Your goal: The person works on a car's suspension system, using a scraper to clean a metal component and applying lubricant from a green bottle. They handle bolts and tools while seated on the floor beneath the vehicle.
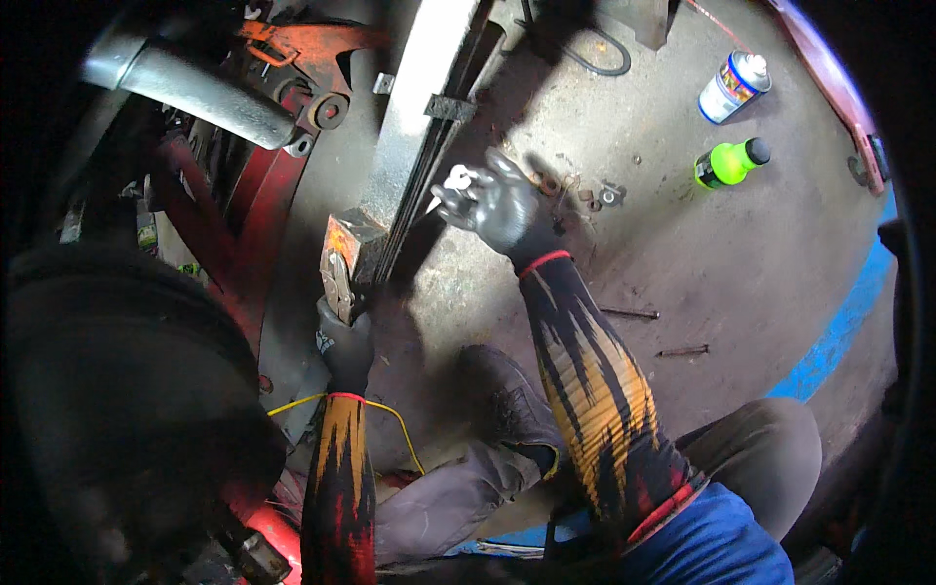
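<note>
My left hand [345, 343], in a black glove, is wrapped round a pair of locking pliers [337, 285]. Its jaws reach up to an orange-and-grey metal block [363, 239] at the lower end of a long silver beam [408, 146]. To the right of the beam, my gloved right hand [497, 210] is raised with its fingers curled. A small whitish round piece [458, 178] with a short stem shows at those fingers; glare hides its exact kind. Nuts and washers [590, 198] lie on the floor just beyond that hand.
On the right stand a spray can [726, 93] and a bright green bottle [729, 164]. Two long bolts [684, 351] lie nearer me. Red metal framework [263, 195] and a grey cylinder [205, 97] occupy the left, beside a dark tyre [127, 390]. A yellow cord [402, 421] runs near my left forearm.
</note>
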Demonstrator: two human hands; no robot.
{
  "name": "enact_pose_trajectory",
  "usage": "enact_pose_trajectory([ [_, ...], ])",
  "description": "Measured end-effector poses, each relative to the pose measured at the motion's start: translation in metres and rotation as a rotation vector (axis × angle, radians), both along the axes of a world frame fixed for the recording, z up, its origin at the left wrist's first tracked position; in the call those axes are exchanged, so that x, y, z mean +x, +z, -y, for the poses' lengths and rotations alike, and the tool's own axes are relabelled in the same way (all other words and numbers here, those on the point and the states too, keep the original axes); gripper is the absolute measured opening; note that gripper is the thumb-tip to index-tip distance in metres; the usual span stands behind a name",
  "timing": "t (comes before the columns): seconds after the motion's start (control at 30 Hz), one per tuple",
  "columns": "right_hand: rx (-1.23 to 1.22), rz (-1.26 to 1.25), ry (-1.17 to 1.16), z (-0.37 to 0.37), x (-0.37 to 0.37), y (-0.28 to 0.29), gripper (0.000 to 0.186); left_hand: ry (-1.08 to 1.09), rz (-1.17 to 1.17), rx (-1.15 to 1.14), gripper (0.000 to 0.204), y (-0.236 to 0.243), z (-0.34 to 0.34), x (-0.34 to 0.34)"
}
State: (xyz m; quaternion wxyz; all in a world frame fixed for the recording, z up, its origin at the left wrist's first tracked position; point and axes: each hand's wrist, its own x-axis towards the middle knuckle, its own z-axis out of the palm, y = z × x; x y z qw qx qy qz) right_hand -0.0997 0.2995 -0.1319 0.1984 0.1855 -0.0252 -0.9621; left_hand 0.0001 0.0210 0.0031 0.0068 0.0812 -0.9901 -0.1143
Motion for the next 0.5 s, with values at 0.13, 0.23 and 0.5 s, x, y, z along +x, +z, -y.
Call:
enact_pose_trajectory([
  [0.13,0.236,-0.020,-0.098,0.051,-0.035,-0.024,0.046,0.008,0.012,0.101,0.050,0.001,0.001,-0.002],
  [0.23,0.461,-0.074,-0.044,0.091,-0.046,-0.049,0.048,-0.001,0.067,0.150,0.061,0.000,0.006,-0.001],
  [0.5,2.219,-1.094,0.463,0.150,-0.035,-0.108,0.055,-0.030,-0.083,0.282,0.049,-0.018,0.018,0.002],
])
